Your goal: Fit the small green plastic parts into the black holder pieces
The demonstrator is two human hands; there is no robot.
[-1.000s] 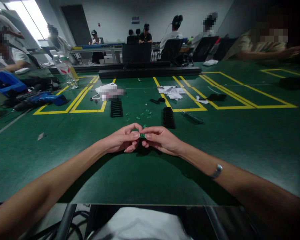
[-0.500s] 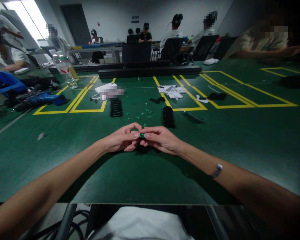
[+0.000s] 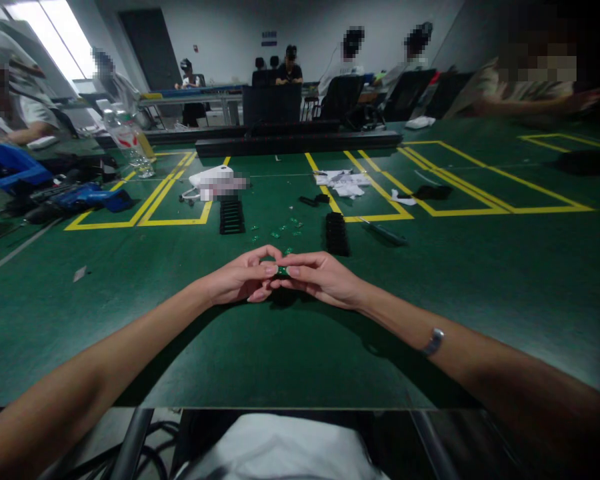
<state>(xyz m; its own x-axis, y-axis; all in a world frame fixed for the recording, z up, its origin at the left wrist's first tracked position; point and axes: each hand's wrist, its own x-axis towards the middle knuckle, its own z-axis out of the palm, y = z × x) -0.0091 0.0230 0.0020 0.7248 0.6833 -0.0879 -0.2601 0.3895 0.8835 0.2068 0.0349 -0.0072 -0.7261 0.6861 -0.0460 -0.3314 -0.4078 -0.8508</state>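
Note:
A small green piece (image 3: 282, 271) is pinched between both of my hands above the green table (image 3: 205, 360). My left hand (image 3: 245, 275) grips its left end with thumb and fingers. On its right end, the thumb and fingers of my right hand (image 3: 325, 277) are closed. Just beyond the fingertips lie several small green pieces (image 3: 276, 235). A black slotted tray (image 3: 232, 217) rests on the left behind my hands, and another black slotted holder (image 3: 336, 233) is on the right.
A screwdriver-like tool (image 3: 386, 232) lies right of the holder. Farther back are white papers (image 3: 343, 180), a white device (image 3: 213, 177), clear bottles (image 3: 133, 143) and a long black bar (image 3: 300, 144). A blue power tool (image 3: 93, 198) lies left. People sit around.
My fingers have shifted very slightly around the small green piece, which both hands still hold. The objects on the table have not moved.

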